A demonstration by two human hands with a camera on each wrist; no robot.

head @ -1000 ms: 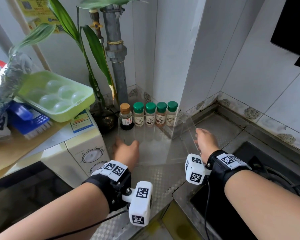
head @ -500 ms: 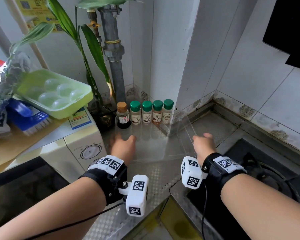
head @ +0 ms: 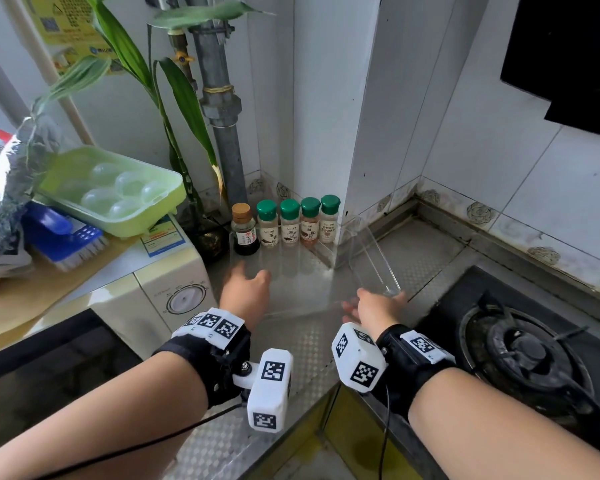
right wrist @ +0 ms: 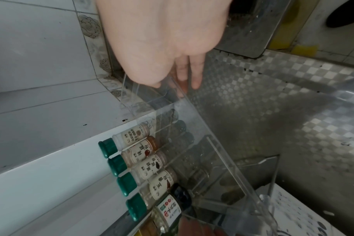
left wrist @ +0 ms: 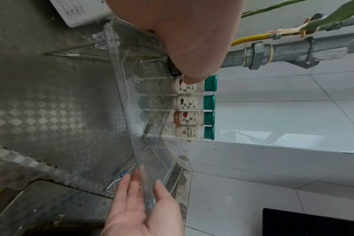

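Observation:
A clear acrylic tray [head: 302,292] [left wrist: 123,95] [right wrist: 212,135] sits on the patterned steel counter [head: 309,344] in the corner. A dark sauce bottle [head: 245,233] and several green-capped spice bottles [head: 298,220] [left wrist: 192,110] [right wrist: 144,162] stand along its far side; I cannot tell whether they are in it or behind it. My left hand [head: 246,289] [left wrist: 192,39] holds the tray's left wall, fingers mostly hidden. My right hand [head: 374,306] [left wrist: 141,207] [right wrist: 162,39] is at the right front corner, thumb and straight fingers loosely either side of the wall.
A gas burner [head: 520,351] lies close on the right. A white appliance [head: 174,289] stands left of the tray, with a green egg box [head: 111,192] and blue brush [head: 66,237] above it. A plant [head: 181,98], pipe [head: 222,116] and tiled pillar [head: 326,133] close the corner.
My right hand has slid along the tray's right wall toward me, to the front corner, and its fingers have spread. The left hand stays at the left wall.

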